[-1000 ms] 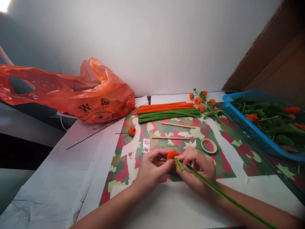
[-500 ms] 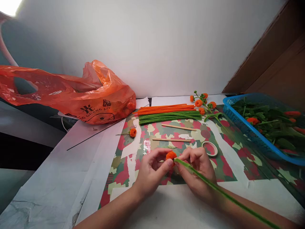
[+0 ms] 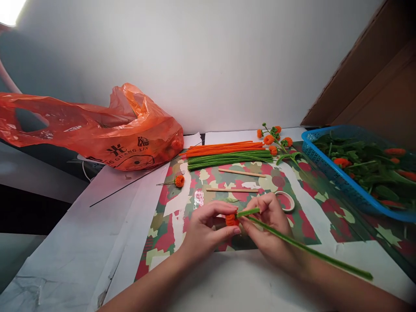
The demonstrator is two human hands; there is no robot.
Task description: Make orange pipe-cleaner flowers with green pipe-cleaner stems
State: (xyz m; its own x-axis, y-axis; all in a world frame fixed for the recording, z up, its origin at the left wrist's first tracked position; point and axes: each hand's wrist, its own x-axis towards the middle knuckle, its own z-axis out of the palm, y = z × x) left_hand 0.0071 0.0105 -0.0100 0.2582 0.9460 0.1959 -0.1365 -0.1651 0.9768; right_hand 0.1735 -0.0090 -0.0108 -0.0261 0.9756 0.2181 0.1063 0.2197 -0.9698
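Between thumb and fingers of my left hand (image 3: 208, 229) is an orange fuzzy flower head (image 3: 232, 219). My right hand (image 3: 271, 225) pinches a green pipe cleaner (image 3: 312, 247) close to the flower's base. The pipe cleaner's short end points right above the fingers, and its long end runs over my right wrist toward the lower right. A finished-looking orange flower head with a thin wire stem (image 3: 179, 180) lies on the mat to the left. Two wooden sticks (image 3: 232, 190) and a tape roll (image 3: 285, 202) lie beyond my hands.
Orange pipe cleaners (image 3: 224, 148) and green ones (image 3: 229, 160) lie in bundles at the back. A flower spray (image 3: 274, 141) stands right of them. An orange plastic bag (image 3: 139, 143) is left; a blue basket (image 3: 354, 186) of leaves and flowers is right. A long dark rod (image 3: 123, 186) crosses the left side.
The flower head has turned in my left fingers. The pipe cleaner now shows a short end beside the flower, and its long end has swung slightly upward. The view has shifted a little.
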